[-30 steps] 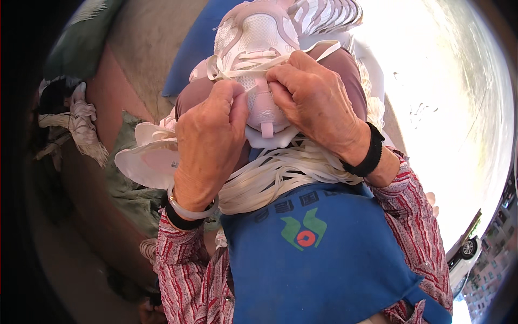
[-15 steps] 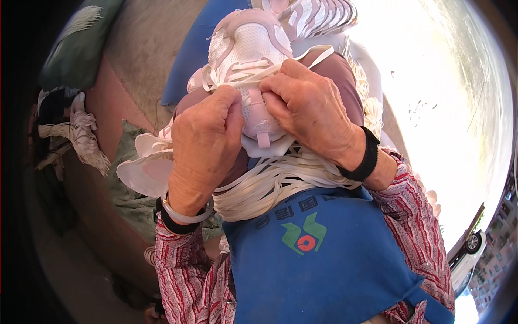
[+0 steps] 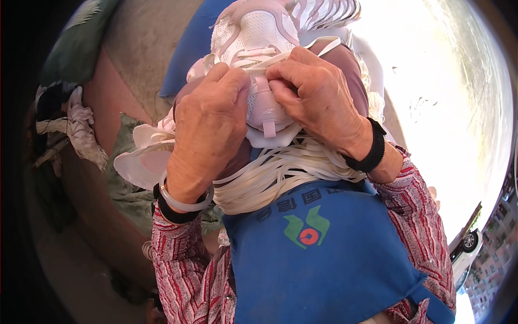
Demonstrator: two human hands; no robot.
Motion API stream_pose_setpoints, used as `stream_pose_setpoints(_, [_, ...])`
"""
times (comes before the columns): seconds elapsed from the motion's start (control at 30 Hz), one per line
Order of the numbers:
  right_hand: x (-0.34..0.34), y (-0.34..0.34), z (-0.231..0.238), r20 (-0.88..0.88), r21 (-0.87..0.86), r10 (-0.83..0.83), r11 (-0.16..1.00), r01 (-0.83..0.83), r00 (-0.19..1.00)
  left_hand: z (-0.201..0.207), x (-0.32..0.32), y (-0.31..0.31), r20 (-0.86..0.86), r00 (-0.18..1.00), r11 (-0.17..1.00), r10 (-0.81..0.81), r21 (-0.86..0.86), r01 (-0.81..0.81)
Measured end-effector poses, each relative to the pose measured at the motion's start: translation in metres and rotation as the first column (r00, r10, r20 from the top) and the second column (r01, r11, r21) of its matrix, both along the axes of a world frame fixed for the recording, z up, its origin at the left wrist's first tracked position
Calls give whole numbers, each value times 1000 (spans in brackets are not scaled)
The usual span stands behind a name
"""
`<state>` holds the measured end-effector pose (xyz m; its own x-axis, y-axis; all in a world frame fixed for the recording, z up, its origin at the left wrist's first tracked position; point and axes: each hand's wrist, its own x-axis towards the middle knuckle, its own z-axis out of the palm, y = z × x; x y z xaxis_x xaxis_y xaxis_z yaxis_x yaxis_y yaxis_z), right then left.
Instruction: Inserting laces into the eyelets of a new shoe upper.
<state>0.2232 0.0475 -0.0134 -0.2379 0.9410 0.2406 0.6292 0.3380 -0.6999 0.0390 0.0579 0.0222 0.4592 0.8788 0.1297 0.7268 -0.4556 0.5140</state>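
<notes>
A pink-and-white sneaker upper (image 3: 264, 31) rests across my lap, its toe pointing away and its tongue and heel loop toward me. Cream laces run through its eyelets. My left hand (image 3: 209, 121) is closed at the left side of the lacing, its fingertips partly hidden behind the knuckles. Opposite it, my right hand (image 3: 324, 94) pinches a flat cream shoelace (image 3: 330, 45), which loops out past the knuckles. A thick bundle of loose laces (image 3: 280, 181) lies over my lap on top of the blue apron (image 3: 334, 270).
A row of similar uppers (image 3: 326, 13) is stacked beyond the shoe. More pale pieces (image 3: 141, 162) lie beside my left forearm. Farther left, on the floor, are uppers with trailing laces (image 3: 78, 127) and a dark green sack (image 3: 81, 48). A parked car (image 3: 468, 243) shows at far right.
The shoe and both hands sit slightly higher in the picture. My left hand has turned a little, its fingers nearer the lacing; my right hand keeps its pinch.
</notes>
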Motion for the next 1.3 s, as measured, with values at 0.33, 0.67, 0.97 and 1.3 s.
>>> stream_pose_setpoints(0.33, [-3, -3, 0, 28, -14, 12, 1000, -12, 1000, 4, -1, 5, -133, 989, 998, -66, -6, 66])
stream_pose_setpoints(0.67, [4, 0, -1, -64, -50, 53, 997, -57, 997, 3, 3, -9, -83, 996, 999, 29, 36, -26])
stream_pose_setpoints(0.97, [2, -7, -3, -86, -29, -10, 1000, 8, 996, 0, -1, 6, 43, 997, 997, -67, -44, 69])
stream_pose_setpoints(1.3, [7, -6, 7, -114, -245, 38, 967, -65, 993, 10, 3, 5, -65, 993, 990, -94, -111, 86])
